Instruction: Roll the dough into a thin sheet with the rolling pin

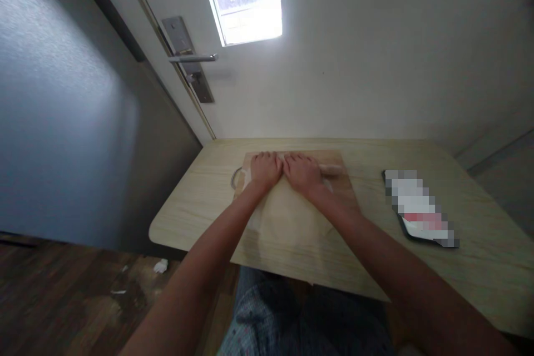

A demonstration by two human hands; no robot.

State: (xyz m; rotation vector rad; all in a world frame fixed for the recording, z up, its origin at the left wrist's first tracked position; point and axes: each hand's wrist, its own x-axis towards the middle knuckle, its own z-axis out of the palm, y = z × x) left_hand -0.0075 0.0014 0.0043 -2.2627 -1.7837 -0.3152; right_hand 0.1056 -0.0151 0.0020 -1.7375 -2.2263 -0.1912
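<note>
A wide, pale sheet of dough [287, 212] is spread over a wooden board [349, 192] on the table and reaches past the board's near edge. Across the far part of the dough lies a wooden rolling pin [332, 169], its right end showing. My left hand [266, 169] and my right hand [302, 173] sit side by side on the pin, nearly touching, with fingers curled over it. Both hands hide the middle of the pin. A metal ring handle [235, 178] sticks out from the board's left side.
On the right of the light wooden table [187, 200] lies a dark-edged flat item [419, 208], mostly blurred out. Behind the table is a white door with a metal lever handle [194, 58] and a bright window [250, 3]. A grey panel [62, 122] stands at the left. White scraps [161, 266] lie on the floor.
</note>
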